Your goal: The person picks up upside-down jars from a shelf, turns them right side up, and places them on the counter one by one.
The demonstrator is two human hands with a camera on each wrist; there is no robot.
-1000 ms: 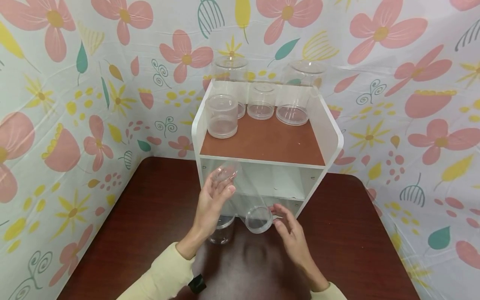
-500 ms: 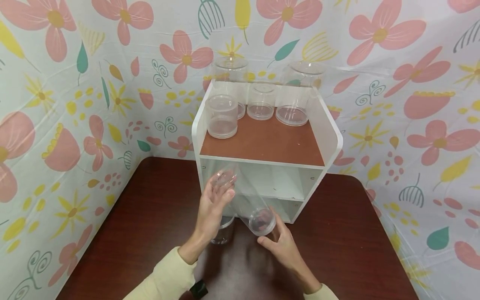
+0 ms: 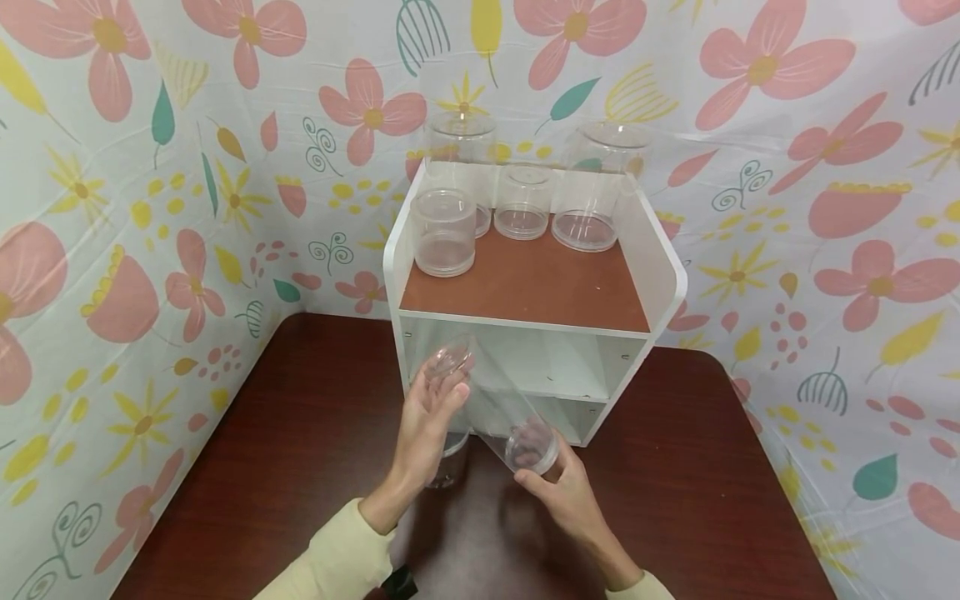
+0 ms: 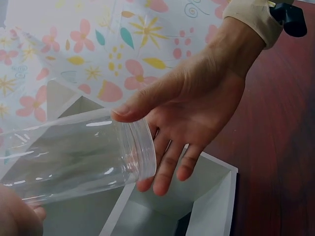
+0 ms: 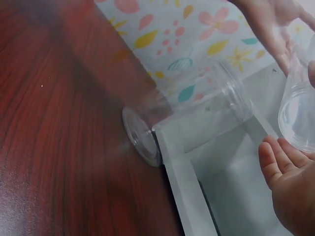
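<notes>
While four clear jars (image 3: 525, 200) stand at the back of the shelf unit's (image 3: 660, 267) brown top, a fifth, long jar (image 3: 491, 400) is held tilted in the air before the unit's open lower compartment, between both hands. In the head view the left hand (image 3: 427, 421) cups the jar's upper, far end, fingers curled round the rim, and the right hand (image 3: 558, 487) grips the lower, near end from beneath. A further small jar (image 3: 450, 454) stands on the dark table (image 3: 300, 433), just beside the unit's left front corner and under the left hand. Judged from this, the long jar is not yet placed, and the small jar remains untouched. Open room lies on the front half of the brown top and on the table to either side; the unit's raised side walls and the floral backdrop bound the top on three sides.

Seen from the left wrist, the left hand (image 4: 197, 118) lies thumb over and fingers under the threaded rim of the long jar (image 4: 74, 157), a light clasp rather than a tight one, with the white compartment below.

Seen from the right wrist, the small jar (image 5: 187, 108) rests on the table touching the unit's white edge (image 5: 182, 182); the right hand's fingertips (image 5: 275, 157) curl beside the long jar's end (image 5: 300, 113).
</notes>
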